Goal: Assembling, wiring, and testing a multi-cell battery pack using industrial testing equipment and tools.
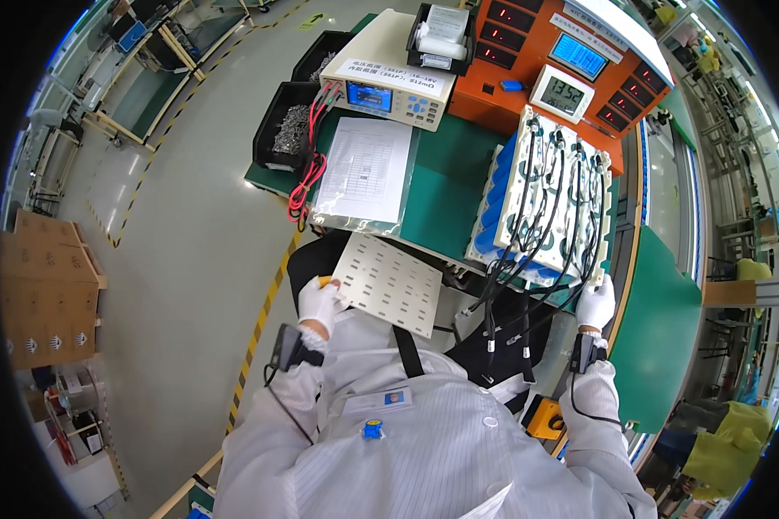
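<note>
My left hand [319,304], in a white glove, is closed on the left edge of a flat off-white plate [389,284] with rows of small dark slots. The plate is tilted over my lap, and a bit of yellow-orange shows by the fingertips. At the bench's right side stands a battery pack [496,201] of blue cylindrical cells with a white holder on top. Black cables [528,221] run over the holder and dangle past its near edge, some with white-tipped ends. My gloved right hand [595,304] grips the pack's near right corner; its fingertips are partly hidden.
Behind the pack are an orange instrument panel [515,60] and a small digital clock [563,93]. A white bench meter [394,91] with red leads [307,186], a sleeved paper sheet [363,169] and black bins [284,130] of metal parts occupy the left. A conveyor edge [636,259] runs along the right.
</note>
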Demonstrator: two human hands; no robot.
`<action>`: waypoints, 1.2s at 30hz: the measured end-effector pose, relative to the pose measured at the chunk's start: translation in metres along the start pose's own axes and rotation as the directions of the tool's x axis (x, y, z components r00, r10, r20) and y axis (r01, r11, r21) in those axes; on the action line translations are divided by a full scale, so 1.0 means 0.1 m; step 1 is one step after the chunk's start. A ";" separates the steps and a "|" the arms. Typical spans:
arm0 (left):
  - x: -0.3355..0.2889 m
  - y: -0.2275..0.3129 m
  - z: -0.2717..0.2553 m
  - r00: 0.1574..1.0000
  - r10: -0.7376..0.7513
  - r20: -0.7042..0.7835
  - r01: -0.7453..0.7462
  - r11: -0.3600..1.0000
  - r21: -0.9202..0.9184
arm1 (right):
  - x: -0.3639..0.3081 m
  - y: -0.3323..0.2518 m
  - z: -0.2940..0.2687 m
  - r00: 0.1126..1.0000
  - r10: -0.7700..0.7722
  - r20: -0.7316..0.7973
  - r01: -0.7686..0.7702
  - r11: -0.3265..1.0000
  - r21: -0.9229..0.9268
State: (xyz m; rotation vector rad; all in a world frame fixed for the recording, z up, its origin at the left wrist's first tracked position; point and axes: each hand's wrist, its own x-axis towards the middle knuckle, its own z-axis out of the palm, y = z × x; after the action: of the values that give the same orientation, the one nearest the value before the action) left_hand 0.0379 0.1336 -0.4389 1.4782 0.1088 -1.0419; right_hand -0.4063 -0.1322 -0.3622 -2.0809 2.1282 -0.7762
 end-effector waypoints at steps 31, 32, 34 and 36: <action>-1.47 1.52 2.24 0.317 0.481 0.818 -0.904 0.414 0.107 | -0.39 -0.57 -1.52 0.887 -0.085 0.455 -0.459 -0.035 0.888; -1.47 1.58 2.27 0.275 0.534 0.799 -0.956 0.237 0.171 | -0.33 -0.59 -1.50 0.891 -0.080 0.447 -0.451 -0.038 0.892; -1.34 1.60 2.37 0.241 0.547 0.802 -0.965 0.224 0.137 | -0.13 -0.67 -1.45 0.903 -0.090 0.421 -0.417 0.056 0.907; -1.17 1.56 2.47 0.355 0.486 0.799 -0.865 0.494 0.084 | 0.06 -0.90 -1.42 0.901 -0.081 0.427 -0.422 0.070 0.904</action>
State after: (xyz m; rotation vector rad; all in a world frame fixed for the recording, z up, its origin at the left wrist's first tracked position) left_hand -0.0630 -0.0508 -0.2046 1.2275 -1.3950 -0.8020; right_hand -0.3787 -0.0905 -0.2014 -0.9584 0.9023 -1.1688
